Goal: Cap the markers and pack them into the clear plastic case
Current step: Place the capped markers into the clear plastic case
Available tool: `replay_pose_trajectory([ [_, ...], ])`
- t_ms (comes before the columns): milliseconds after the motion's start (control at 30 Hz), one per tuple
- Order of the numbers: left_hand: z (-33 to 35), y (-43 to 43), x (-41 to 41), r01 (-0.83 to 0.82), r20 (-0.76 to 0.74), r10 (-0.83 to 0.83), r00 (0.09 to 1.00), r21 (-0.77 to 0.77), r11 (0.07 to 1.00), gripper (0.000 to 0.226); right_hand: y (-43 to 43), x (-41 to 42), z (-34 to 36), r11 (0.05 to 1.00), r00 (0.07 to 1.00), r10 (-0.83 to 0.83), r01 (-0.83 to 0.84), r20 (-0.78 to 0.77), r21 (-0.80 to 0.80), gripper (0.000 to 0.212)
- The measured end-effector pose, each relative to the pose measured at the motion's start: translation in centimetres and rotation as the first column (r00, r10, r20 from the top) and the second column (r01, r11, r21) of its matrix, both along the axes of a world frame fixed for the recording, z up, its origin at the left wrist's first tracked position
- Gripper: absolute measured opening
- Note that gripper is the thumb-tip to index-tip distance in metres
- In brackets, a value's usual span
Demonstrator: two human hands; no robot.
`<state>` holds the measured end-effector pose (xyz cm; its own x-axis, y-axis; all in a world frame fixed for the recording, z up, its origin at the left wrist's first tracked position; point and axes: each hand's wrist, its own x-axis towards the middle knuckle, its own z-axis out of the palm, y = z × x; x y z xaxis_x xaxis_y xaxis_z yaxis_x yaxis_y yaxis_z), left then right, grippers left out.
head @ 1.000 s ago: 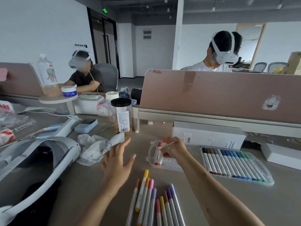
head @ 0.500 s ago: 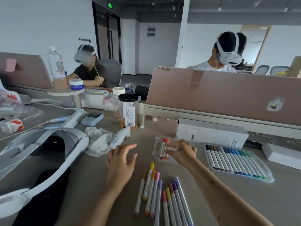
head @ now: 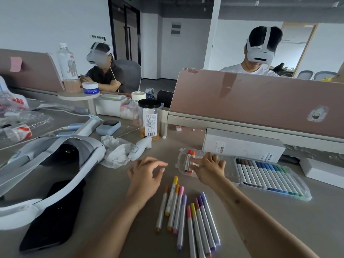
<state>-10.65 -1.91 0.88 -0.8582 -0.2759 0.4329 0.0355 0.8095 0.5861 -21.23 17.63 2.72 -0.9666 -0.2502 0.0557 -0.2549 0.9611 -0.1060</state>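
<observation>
The clear plastic case lies open on the desk with two red-orange capped markers side by side at its left end. My right hand rests over the case, its straight fingertips pressing on the right one of those markers. My left hand hovers just above the desk left of the case, fingers relaxed and holding nothing. Several loose capped markers in yellow, orange, pink and purple lie in a fan on the desk in front of me.
The case's other half, right of my right hand, holds a row of brown, blue and green markers. Behind stand a white box and a pink partition. A white headset, black phone, crumpled tissue and jar crowd the left.
My right hand has lowered the red marker it was pinching into the case beside the first one and now presses it flat. My left hand has dropped lower.
</observation>
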Motion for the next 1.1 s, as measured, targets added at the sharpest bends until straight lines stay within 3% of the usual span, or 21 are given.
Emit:
replay_pose_trajectory([
  [100,1.0,0.5,0.2,0.035,0.026,-0.035,0.999,-0.004,0.999,0.017,0.2,0.4,0.6,0.999,0.999,0.029,-0.03,0.041,0.028,0.046],
  [267,2.5,0.9,1.3,0.059,0.07,-0.059,0.996,0.005,0.998,0.014,1.4,2.8,2.8,0.92,0.996,0.0,-0.036,-0.092,-0.391,0.04],
  [367,2.5,0.8,2.6,0.058,0.108,-0.058,0.992,-0.003,0.998,0.011,2.9,5.6,3.2,0.875,0.991,0.087,-0.126,-0.104,-0.468,0.03],
  [667,0.3,1.4,6.4,0.081,0.117,-0.082,0.99,0.014,0.997,0.005,5.4,13.9,1.8,0.826,0.988,0.11,-0.151,-0.107,-0.543,0.013],
  [933,-0.1,1.5,7.5,0.138,0.231,-0.143,0.962,0.036,0.99,0.021,4.5,16.8,0.4,0.917,0.988,0.15,-0.151,-0.033,-0.369,0.037],
  [1100,-0.1,1.3,7.5,0.091,0.203,-0.108,0.973,0.089,0.992,0.022,4.7,16.5,-0.5,0.921,0.992,0.117,-0.125,-0.046,-0.369,0.036],
])
